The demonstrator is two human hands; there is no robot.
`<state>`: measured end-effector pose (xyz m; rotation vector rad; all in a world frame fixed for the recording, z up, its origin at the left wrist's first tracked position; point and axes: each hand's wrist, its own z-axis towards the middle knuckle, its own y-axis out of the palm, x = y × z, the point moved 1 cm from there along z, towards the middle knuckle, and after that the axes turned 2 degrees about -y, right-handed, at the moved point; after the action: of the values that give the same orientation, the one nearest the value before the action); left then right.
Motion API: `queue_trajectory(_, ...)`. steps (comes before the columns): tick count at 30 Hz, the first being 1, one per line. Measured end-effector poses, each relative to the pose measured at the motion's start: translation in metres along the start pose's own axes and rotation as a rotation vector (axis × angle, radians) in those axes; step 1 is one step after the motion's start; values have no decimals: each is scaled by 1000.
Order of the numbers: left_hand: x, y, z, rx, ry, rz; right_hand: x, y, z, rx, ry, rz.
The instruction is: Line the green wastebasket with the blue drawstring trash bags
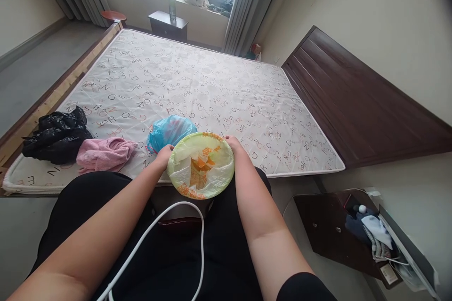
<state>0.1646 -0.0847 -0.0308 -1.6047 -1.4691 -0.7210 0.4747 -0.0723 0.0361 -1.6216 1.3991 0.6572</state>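
My left hand (pixel 165 155) and my right hand (pixel 233 144) grip opposite sides of a round, yellow-green-rimmed bin (pixel 171 163) in front of my lap. A thin, translucent plastic bag (pixel 219 174) with orange print lines it and folds over the rim. Orange patches show in the middle; whether they are print or contents I cannot tell. Most of my fingers are hidden behind the rim. Just beyond the bin, a blue plastic bag (pixel 170 132) rests on the mattress. To its left lie a bunched pink towel (pixel 105 154) and a crumpled black plastic bag (pixel 58 135).
The letter-printed mattress (pixel 197 75) stretches toward the window, with a dark wooden headboard (pixel 356 103) at right. A dark nightstand (pixel 323 225) holding folded clothes stands at lower right. A white cable (pixel 141 240) loops over my lap. A bottle (pixel 172 5) stands on the far nightstand.
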Motion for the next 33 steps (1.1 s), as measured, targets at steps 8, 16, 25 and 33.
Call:
queue_trajectory(8,42,-8,-13,43,182,-5,-10,-14,-17,200,-152,-188)
queue_trajectory(16,39,33,-45,-270,286,25,-26,13,-87,249,-711,-819)
queue_trajectory(25,23,44,-34,-231,455,106,17,82,-76,-224,-425,-1050)
queue_trajectory(33,17,52,-37,-262,503,166,36,88,-48,-322,-234,-1035)
